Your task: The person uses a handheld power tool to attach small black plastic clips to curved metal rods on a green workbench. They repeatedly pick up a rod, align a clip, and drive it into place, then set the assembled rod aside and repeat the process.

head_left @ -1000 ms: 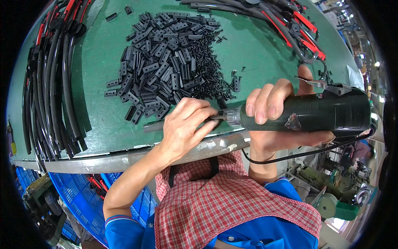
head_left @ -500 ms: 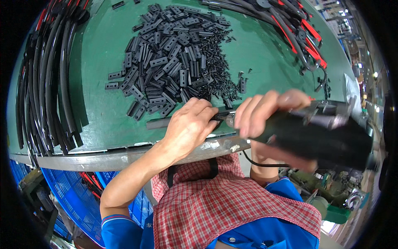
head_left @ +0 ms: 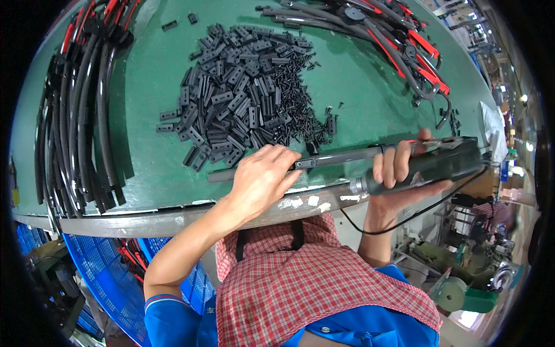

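My left hand point(head_left: 263, 179) presses down on a grey tube point(head_left: 341, 156) lying along the green worktop's point(head_left: 150, 87) lower edge, mid-frame. My right hand point(head_left: 399, 173) has its grip wrapped around a dark electric driver point(head_left: 439, 165) at right, just beside the tube. Black clips point(head_left: 243, 98) are heaped above, hoses point(head_left: 75, 121) at left.
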`<action>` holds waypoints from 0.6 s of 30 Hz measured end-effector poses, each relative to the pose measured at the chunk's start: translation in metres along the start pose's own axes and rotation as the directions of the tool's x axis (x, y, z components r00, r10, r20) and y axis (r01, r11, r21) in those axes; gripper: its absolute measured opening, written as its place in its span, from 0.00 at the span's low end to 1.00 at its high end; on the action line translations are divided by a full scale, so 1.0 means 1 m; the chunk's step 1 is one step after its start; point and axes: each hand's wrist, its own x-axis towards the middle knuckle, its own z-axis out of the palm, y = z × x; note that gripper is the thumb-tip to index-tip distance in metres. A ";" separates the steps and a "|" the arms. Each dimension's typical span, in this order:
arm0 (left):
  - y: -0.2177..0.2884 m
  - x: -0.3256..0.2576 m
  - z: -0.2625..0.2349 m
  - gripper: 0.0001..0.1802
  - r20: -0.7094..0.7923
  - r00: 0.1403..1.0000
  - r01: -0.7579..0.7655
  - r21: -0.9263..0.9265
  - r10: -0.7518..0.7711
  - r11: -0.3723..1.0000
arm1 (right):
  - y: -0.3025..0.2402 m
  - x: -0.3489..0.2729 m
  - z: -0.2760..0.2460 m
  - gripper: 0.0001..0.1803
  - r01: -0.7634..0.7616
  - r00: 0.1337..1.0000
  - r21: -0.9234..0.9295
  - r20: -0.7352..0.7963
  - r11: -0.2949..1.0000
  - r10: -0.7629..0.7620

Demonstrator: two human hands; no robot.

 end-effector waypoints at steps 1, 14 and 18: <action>0.001 0.002 -0.005 0.14 0.028 1.000 0.010 0.043 -0.011 0.999 | 0.000 -0.007 -0.006 0.51 -0.046 0.998 0.020 -0.050 0.999 0.047; -0.069 -0.037 -0.306 0.23 -0.750 0.588 0.698 0.281 -0.304 0.658 | -0.023 -0.036 -0.080 0.40 -0.043 0.892 0.154 -0.440 0.987 0.108; -0.128 -0.108 -0.374 0.19 -0.762 0.582 0.752 0.373 -0.282 0.544 | -0.017 -0.029 -0.086 0.36 -0.048 0.813 0.310 -0.540 0.949 0.218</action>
